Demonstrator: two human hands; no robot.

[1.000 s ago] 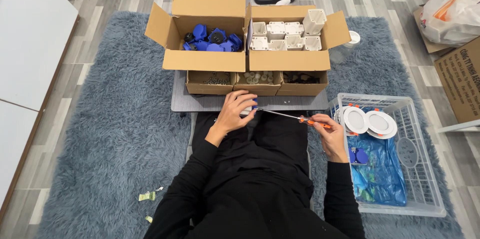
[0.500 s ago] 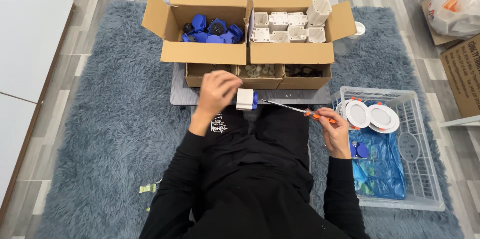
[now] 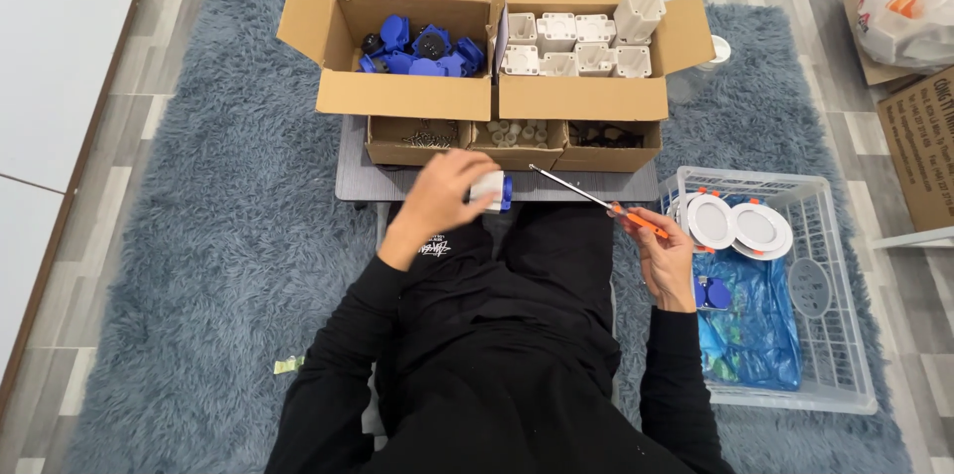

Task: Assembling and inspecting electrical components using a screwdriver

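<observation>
Mid-frame, left hand (image 3: 447,191) is clamped on a small white-and-blue part (image 3: 492,191), which sticks out at the hand's right side, just below the low brown trays (image 3: 512,141). Right hand (image 3: 666,260), center-right, grips an orange-handled screwdriver (image 3: 596,201), tip pointing up-left toward the part, w/ a gap between.

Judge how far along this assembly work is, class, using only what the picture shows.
Done: white round fittings lie in the basket. In hand: left hand holds a white-and-blue piece, right hand a screwdriver. Left: boxes hold many blue parts and white housings.
</observation>
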